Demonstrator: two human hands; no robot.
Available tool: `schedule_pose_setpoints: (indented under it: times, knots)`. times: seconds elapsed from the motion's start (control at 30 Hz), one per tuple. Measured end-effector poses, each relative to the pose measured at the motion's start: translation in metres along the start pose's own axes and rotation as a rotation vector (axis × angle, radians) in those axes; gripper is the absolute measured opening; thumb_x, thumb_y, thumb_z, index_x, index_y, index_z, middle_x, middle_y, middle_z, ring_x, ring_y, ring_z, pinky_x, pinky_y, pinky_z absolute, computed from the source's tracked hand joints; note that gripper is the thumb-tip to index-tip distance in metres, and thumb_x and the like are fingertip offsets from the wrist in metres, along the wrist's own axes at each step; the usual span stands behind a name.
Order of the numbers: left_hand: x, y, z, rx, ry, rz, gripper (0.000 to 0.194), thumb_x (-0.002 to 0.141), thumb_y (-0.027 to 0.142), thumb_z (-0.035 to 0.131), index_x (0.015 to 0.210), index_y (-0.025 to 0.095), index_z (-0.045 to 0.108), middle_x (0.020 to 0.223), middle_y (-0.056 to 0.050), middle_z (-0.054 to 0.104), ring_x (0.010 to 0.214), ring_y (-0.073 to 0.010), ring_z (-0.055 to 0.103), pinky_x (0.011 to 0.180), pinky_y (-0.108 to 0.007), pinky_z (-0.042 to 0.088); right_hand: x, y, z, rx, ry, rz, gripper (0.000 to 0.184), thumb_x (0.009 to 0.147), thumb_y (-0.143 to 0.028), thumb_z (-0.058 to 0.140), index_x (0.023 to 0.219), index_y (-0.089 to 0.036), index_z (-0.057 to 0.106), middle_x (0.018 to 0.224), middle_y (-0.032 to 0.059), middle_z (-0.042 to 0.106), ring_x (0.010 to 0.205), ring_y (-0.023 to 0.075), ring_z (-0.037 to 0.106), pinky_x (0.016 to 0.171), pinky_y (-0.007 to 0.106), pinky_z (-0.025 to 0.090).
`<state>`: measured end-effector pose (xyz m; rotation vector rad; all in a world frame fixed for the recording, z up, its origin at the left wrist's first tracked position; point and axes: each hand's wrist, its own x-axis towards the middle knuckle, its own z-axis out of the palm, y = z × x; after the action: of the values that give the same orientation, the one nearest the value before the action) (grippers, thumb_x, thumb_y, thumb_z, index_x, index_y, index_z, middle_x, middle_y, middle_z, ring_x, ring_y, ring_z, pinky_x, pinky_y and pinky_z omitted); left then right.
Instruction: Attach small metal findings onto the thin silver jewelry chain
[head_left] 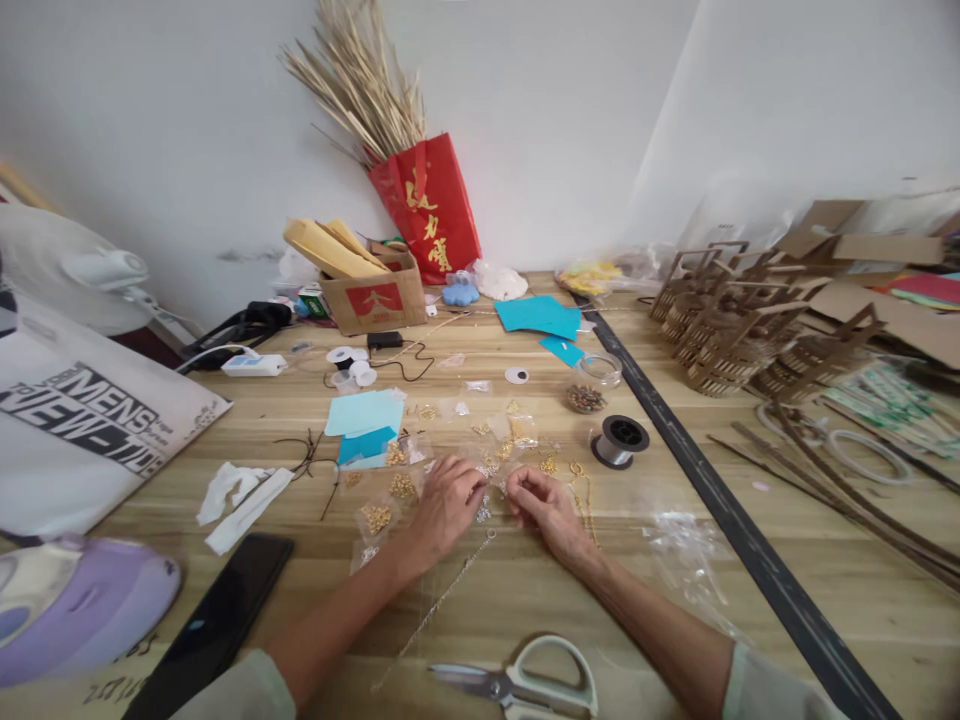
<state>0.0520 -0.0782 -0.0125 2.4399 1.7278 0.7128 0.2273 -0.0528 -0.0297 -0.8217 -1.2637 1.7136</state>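
Over the middle of the wooden table, my left hand (452, 502) has its fingers pinched together beside small piles of beads. Facing it, a short gap away, my right hand (549, 512) is pinched too. Whatever sits between either set of fingertips is too small to make out. Silver beads (484, 512) lie between the hands, and small bags of gold beads (376, 517) lie left of my left hand. A gold chain (587, 505) rests beside my right hand. Below them a thin silver chain (442, 600) stretches toward the table's front, near white-handled scissors (517, 685).
A spool of fine wire (621, 442) and a dish of brown beads (585, 398) stand to the right. Blue cards (367, 430) lie left of centre. A black phone (217, 620) is front left. Small woven baskets (735, 330) crowd the right; a red bag (427, 205) stands behind.
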Motion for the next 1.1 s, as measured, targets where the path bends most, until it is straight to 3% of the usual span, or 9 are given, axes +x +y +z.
schedule_pose_setpoints:
  times: [0.3,0.5,0.7,0.87,1.0,1.1]
  knots:
    - [0.014,-0.005,0.010,0.155,-0.070,0.162,0.023,0.091,0.013,0.047,0.073,0.018,0.060,0.076,-0.007,0.059,0.081,-0.0247,0.050,0.074,-0.039,0.040,0.001,0.001,0.000,-0.006,0.015,0.002,0.037,0.071,-0.050,0.075,0.070,-0.018,0.058,0.054,-0.0042,0.052,0.047,0.0095,0.046,0.044,0.021,0.038]
    - [0.016,-0.011,0.021,0.154,-0.049,0.172,0.025,0.091,0.011,0.044,0.072,0.019,0.059,0.077,-0.007,0.057,0.081,-0.0252,0.048,0.075,-0.040,0.040,0.001,-0.002,0.001,-0.019,0.022,-0.007,0.038,0.070,-0.051,0.074,0.066,-0.019,0.057,0.054,-0.0042,0.052,0.045,0.0096,0.045,0.043,0.022,0.038]
    - [0.014,-0.007,0.013,0.149,-0.058,0.171,0.022,0.091,0.012,0.047,0.075,0.018,0.062,0.079,-0.007,0.061,0.082,-0.0242,0.051,0.076,-0.038,0.042,0.001,0.000,0.000,-0.011,0.023,0.003,0.038,0.070,-0.052,0.075,0.068,-0.018,0.057,0.054,-0.0042,0.051,0.047,0.0094,0.045,0.043,0.020,0.038]
    - [0.015,-0.022,-0.005,0.030,0.020,0.060,0.018,0.090,0.016,0.051,0.081,0.019,0.067,0.082,-0.005,0.066,0.085,-0.0220,0.055,0.080,-0.037,0.043,0.000,0.001,-0.002,0.000,0.010,0.007,0.035,0.072,-0.049,0.074,0.070,-0.019,0.057,0.056,-0.0040,0.052,0.048,0.0097,0.045,0.046,0.020,0.038]
    - [0.022,-0.059,-0.025,0.101,-0.008,-0.166,0.016,0.083,0.013,0.056,0.081,0.020,0.070,0.086,-0.005,0.070,0.087,-0.0224,0.059,0.084,-0.037,0.044,0.000,0.001,-0.001,0.018,0.005,0.006,0.034,0.072,-0.049,0.074,0.070,-0.019,0.058,0.055,-0.0038,0.052,0.049,0.0102,0.045,0.046,0.021,0.039]
    - [0.026,-0.087,-0.039,0.152,-0.033,-0.249,0.015,0.079,0.015,0.058,0.082,0.020,0.072,0.090,-0.007,0.070,0.091,-0.0254,0.059,0.089,-0.040,0.042,0.000,0.001,0.000,0.025,0.013,0.016,0.034,0.071,-0.048,0.075,0.070,-0.019,0.058,0.055,-0.0040,0.052,0.048,0.0101,0.045,0.045,0.021,0.038]
